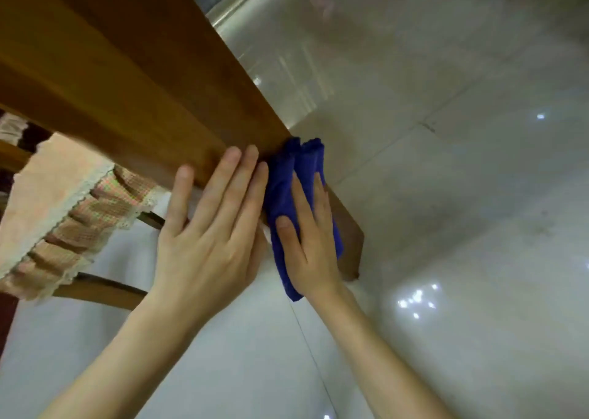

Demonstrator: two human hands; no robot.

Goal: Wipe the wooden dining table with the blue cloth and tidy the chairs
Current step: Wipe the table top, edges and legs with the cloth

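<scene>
Your left hand lies flat, fingers straight, on the table edge | your right hand presses the blue cloth with straight fingers against the table's corner post, just beside the left | frilled chair cushion sits below the edge at left | glossy tiled floor underneath.

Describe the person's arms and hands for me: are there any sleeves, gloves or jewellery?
The left hand and right hand are bare, with no gloves, rings, watch or bracelets showing. No sleeve is in view. The left forearm and right forearm are uncovered to the picture's edge. The fingernails look short and unpainted.
</scene>
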